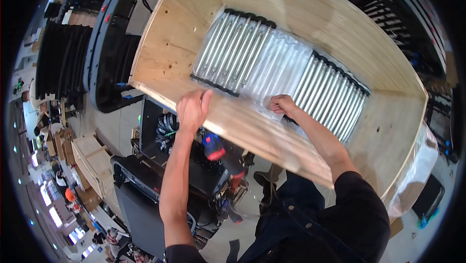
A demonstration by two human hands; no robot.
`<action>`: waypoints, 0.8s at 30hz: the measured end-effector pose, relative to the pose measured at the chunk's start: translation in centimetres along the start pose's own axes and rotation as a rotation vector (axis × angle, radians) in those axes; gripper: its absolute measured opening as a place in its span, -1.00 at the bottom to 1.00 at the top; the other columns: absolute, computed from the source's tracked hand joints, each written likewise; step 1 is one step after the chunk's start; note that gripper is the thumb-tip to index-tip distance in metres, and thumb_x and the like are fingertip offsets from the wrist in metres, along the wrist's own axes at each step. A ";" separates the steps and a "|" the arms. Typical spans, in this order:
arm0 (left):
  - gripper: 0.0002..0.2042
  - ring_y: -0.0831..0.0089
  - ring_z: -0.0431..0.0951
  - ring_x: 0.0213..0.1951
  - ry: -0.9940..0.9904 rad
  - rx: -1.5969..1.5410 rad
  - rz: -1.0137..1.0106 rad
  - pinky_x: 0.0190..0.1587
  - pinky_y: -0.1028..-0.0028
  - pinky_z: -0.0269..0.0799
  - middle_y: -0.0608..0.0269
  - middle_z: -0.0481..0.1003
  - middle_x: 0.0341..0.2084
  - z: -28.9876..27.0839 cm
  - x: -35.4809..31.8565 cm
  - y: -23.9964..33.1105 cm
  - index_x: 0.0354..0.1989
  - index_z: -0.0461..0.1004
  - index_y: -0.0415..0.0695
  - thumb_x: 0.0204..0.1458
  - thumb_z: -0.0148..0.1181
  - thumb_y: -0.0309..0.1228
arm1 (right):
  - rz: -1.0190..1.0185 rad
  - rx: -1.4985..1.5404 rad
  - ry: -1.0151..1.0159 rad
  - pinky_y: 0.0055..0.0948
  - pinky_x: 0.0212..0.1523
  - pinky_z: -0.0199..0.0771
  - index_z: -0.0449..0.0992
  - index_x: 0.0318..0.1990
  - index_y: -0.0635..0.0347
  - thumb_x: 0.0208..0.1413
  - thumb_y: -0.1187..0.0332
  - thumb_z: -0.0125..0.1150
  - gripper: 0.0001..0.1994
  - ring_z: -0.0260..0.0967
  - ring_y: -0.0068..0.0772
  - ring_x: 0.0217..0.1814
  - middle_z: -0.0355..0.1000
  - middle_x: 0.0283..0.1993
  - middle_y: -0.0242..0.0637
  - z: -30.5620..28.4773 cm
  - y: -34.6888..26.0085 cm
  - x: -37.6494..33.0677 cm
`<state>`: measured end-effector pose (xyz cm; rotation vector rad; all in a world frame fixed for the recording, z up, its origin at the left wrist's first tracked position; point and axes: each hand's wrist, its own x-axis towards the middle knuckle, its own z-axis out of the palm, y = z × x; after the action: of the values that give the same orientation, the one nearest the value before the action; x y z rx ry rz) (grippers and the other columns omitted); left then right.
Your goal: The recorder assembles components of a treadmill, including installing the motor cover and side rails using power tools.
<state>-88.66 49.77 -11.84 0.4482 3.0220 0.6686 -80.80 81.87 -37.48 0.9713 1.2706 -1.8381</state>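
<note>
In front of me stands a deep, open wooden crate (310,0). My left hand (191,110) is closed over its near rim towards the left corner. Reaching down inside the crate, my right hand (282,104) has its fingers curled and pinched at the near edge of a clear plastic wrap (279,64). Shiny metal rods with black end pieces lie side by side in a left group (235,47) and a right group (332,90). The wrap covers more rods between these groups.
Below the crate's near wall, a black bin (150,127) holds dark coiled parts, and a blue-and-red power tool (212,146) sits beside it. A large black frame (99,64) stands left of the crate. Clear plastic (412,173) hangs over the crate's right outer side.
</note>
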 end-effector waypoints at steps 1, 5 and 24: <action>-0.77 -0.02 0.58 -0.19 -0.053 0.038 0.001 -0.11 0.05 0.43 0.00 0.62 -0.31 0.7 0.4 0.2 -0.16 0.60 -0.16 0.25 0.14 -0.27 | -0.001 -0.076 -0.012 -0.32 -0.33 0.63 0.54 0.04 0.25 0.25 0.28 0.21 -0.70 0.58 -0.30 -0.31 0.58 -0.21 -0.21 0.3 0.1 3.6; -0.83 0.10 0.58 -0.30 -0.087 -0.021 -0.072 -0.18 0.17 0.42 0.13 0.62 -0.35 0.8 1.3 -0.2 -0.21 0.61 -0.11 0.14 0.22 -0.32 | 0.015 -0.160 0.016 -0.51 -0.58 0.47 0.52 0.03 0.22 0.15 0.38 0.31 -0.70 0.48 -0.45 -0.48 0.54 -0.28 -0.29 4.7 -0.1 16.3; -0.96 0.23 0.54 -0.45 -0.006 -0.059 -0.069 -0.28 0.30 0.37 0.25 0.54 -0.54 0.5 2.0 -1.0 -0.38 0.59 -0.10 0.02 0.26 -0.43 | -0.221 0.143 0.339 -0.36 -0.69 0.32 0.38 -0.31 0.23 0.14 0.24 0.36 -0.71 0.27 -0.46 -0.70 0.30 -0.63 -0.34 4.9 -10.1 13.2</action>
<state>-90.84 49.68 -12.62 0.3418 2.9874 0.7478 -96.75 78.48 -43.32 1.3076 1.5133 -2.0144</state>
